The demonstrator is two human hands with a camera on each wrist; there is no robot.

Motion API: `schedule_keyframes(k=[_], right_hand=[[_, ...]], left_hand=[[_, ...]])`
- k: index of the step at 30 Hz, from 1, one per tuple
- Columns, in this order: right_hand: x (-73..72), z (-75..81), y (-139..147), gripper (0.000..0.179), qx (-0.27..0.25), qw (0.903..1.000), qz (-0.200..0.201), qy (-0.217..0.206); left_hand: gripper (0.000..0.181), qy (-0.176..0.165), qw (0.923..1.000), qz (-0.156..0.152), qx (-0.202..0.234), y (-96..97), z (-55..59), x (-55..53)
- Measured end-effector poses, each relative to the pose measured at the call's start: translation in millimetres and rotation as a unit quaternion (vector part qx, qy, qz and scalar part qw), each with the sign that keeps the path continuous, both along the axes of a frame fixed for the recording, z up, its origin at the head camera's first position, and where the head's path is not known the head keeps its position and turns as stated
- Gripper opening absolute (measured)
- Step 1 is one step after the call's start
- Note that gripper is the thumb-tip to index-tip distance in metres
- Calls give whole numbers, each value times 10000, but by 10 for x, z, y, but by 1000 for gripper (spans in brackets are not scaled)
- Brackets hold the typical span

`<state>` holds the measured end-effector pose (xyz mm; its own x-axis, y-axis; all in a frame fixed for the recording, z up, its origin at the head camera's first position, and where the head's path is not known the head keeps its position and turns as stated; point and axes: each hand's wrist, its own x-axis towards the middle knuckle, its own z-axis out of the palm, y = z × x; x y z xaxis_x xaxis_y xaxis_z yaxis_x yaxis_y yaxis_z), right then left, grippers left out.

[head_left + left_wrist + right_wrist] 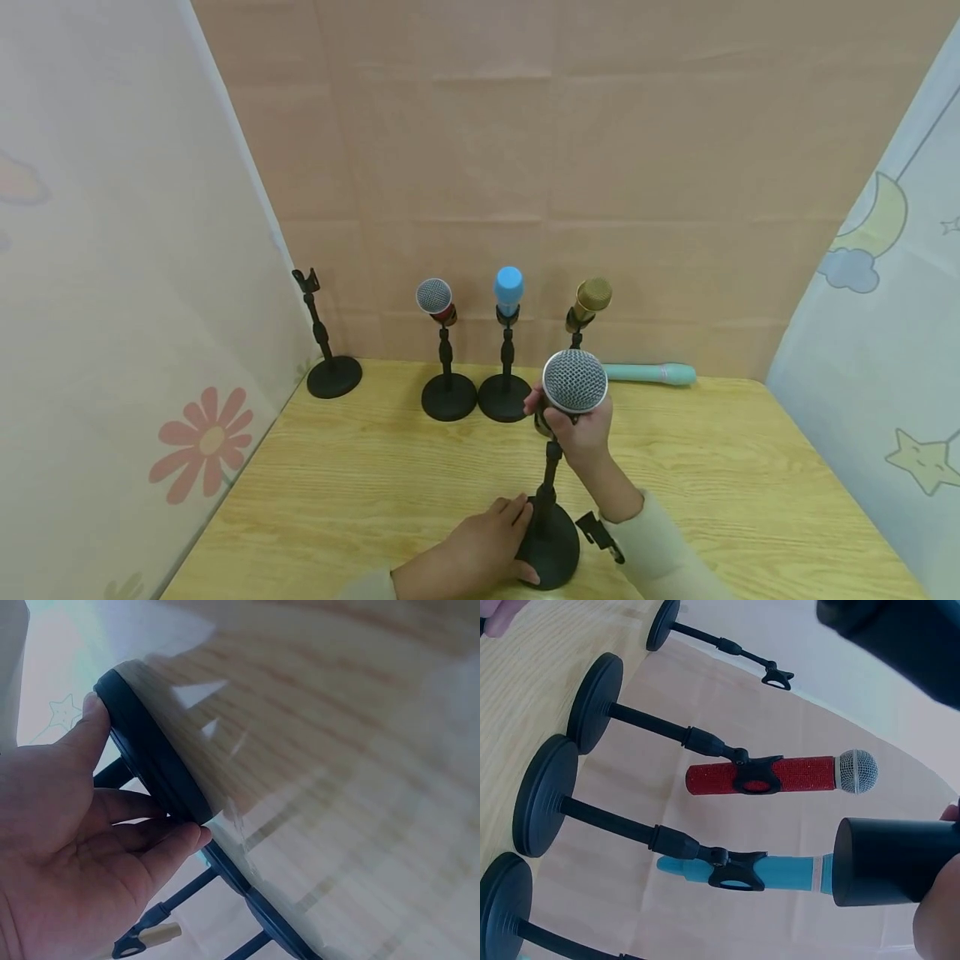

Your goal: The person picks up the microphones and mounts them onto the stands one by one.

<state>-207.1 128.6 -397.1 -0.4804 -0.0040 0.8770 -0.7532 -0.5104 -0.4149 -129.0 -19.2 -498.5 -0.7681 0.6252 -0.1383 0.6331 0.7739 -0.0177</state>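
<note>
In the head view my right hand (588,433) grips a black microphone with a silver mesh head (575,381), the mesh facing up toward me. Its black body (885,862) shows in the right wrist view, fingers at the right edge. Below it stands a black microphone stand (550,546) with a round base. The hand partly hides the stand's clip, so I cannot tell whether the microphone sits in it. My left hand (483,537) holds the base at its left side; in the left wrist view the thumb and fingers pinch the base's rim (154,746).
Along the back stand a red microphone (435,297), a blue one (508,290) and a gold one (592,296) in stands. A bare stand (333,375) is at far left. A turquoise microphone (648,374) lies at back right on the wooden table (337,500).
</note>
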Motion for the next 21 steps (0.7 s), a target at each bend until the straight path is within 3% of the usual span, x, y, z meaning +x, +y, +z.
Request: schedule_keyframes(k=[8,15,21], right_hand=[[-26,26,-10,40,197,9979,-295,550],[-35,43,32,52,701,9951,-192,664],[5,53,64,58,978,9931,-350,543]], left_hand=[[89,-41,10000,-23,27,-16,2,-6],[89,-104,9999,-19,73,-24,-15,-9],[89,-228,9997,90,89,-9,0,-7]])
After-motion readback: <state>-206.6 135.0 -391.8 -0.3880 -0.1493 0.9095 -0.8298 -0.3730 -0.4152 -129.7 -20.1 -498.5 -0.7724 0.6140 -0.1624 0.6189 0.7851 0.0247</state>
